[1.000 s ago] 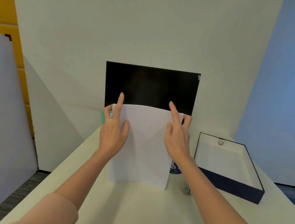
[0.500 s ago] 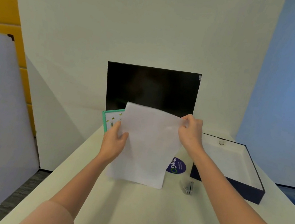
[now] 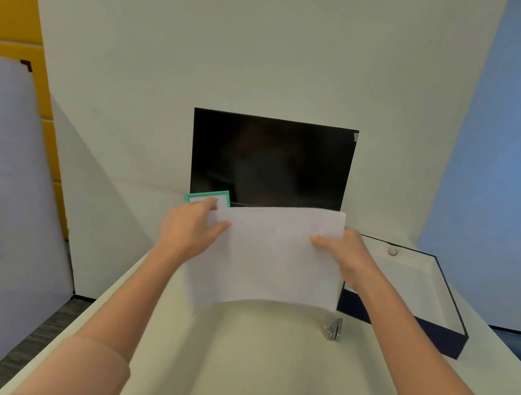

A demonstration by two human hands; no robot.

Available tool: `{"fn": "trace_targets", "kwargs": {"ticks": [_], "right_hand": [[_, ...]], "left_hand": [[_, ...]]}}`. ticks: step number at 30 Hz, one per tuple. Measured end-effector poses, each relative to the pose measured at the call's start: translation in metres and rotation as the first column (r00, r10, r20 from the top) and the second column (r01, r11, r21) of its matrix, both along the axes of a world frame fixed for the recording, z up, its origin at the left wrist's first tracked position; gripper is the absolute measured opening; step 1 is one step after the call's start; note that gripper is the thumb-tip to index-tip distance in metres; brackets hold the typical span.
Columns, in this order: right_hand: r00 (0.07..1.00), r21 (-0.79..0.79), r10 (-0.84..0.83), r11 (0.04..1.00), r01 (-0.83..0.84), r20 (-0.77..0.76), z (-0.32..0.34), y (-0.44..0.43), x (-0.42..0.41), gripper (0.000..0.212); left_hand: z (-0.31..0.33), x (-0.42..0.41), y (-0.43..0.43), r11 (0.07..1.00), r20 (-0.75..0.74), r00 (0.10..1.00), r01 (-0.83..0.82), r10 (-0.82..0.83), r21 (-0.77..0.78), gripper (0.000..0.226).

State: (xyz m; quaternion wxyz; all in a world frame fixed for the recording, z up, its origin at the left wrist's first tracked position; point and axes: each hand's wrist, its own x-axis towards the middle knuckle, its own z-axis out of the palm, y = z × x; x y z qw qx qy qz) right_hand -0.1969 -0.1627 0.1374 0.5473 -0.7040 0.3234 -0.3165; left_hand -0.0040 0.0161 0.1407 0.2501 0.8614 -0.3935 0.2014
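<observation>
Right now I have the thin white sheet of paper (image 3: 271, 255) up off the pale bench (image 3: 255, 377), held in the air in front of the black flat panel (image 3: 269, 160) that leans on the wall. My left hand (image 3: 189, 230) pinches its upper left edge, thumb on the near face. My right hand (image 3: 344, 255) pinches the upper right edge the same way, with its fingers hidden behind the paper. The sheet sags and its lower edge bows; I cannot quite tell whether the lower left corner clears the bench.

I judge this to be the carrying step: the sheet is lifted and not yet set anywhere. A green-bordered card (image 3: 208, 197) peeks out just behind my left hand. The open navy box with a white inside (image 3: 409, 293) sits just to the right, and a small metal clip (image 3: 333, 328) lies near the sheet's lower right corner.

The next move probably calls for both hands travelling together. That keeps the paper taut enough not to crease, and clear of the clip.
</observation>
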Motion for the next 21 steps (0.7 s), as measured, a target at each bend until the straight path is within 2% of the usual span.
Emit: {"fn": "trace_targets", "kwargs": {"ticks": [1, 2, 4, 6, 8, 10, 12, 16, 19, 21], "right_hand": [[1.000, 0.067, -0.009, 0.998, 0.008, 0.013, -0.010, -0.003, -0.003, 0.038], [0.999, 0.125, -0.018, 0.992, 0.014, 0.028, -0.019, -0.006, -0.005, 0.041], [0.997, 0.213, -0.009, 0.977, -0.008, 0.079, -0.032, -0.005, -0.004, 0.044], [0.994, 0.218, -0.005, 0.976, -0.019, 0.111, -0.042, -0.001, 0.001, 0.045], [0.996, 0.074, -0.059, 0.996, 0.054, 0.061, -0.050, 0.005, 0.005, 0.051], [0.990, -0.111, -0.129, 0.985, 0.135, 0.062, -0.057, 0.011, 0.007, 0.066], [0.984, -0.287, -0.143, 0.943, 0.168, 0.105, -0.061, 0.017, 0.008, 0.075], [0.978, -0.596, -0.206, 0.789, 0.146, -0.032, -0.063, 0.018, 0.009, 0.058], [0.976, -0.626, -0.212, 0.767, 0.142, -0.039, -0.066, 0.015, 0.011, 0.043], [0.979, -0.607, -0.204, 0.781, 0.147, -0.026, -0.066, 0.013, 0.011, 0.037]], "left_hand": [[-0.004, 0.010, 0.009, 0.998, -0.083, 0.995, -0.053, 0.049, -0.045, 0.042], [-0.009, 0.019, 0.016, 0.989, -0.205, 0.978, -0.058, 0.029, -0.134, 0.039], [-0.020, 0.028, 0.020, 0.923, -0.448, 0.876, -0.005, -0.181, -0.384, 0.032], [-0.033, 0.026, 0.021, 0.835, -0.526, 0.771, 0.015, -0.360, -0.550, 0.045], [-0.044, 0.020, 0.022, 0.800, -0.498, 0.766, 0.035, -0.406, -0.598, 0.069], [-0.056, 0.016, 0.022, 0.815, -0.417, 0.824, 0.090, -0.384, -0.573, 0.086], [-0.066, 0.015, 0.021, 0.854, -0.319, 0.888, 0.139, -0.332, -0.502, 0.092], [-0.075, 0.015, 0.021, 0.898, -0.194, 0.942, 0.180, -0.275, -0.401, 0.073], [-0.077, 0.016, 0.021, 0.899, -0.157, 0.954, 0.173, -0.254, -0.403, 0.056], [-0.077, 0.015, 0.020, 0.886, -0.145, 0.959, 0.161, -0.245, -0.434, 0.057]]}}
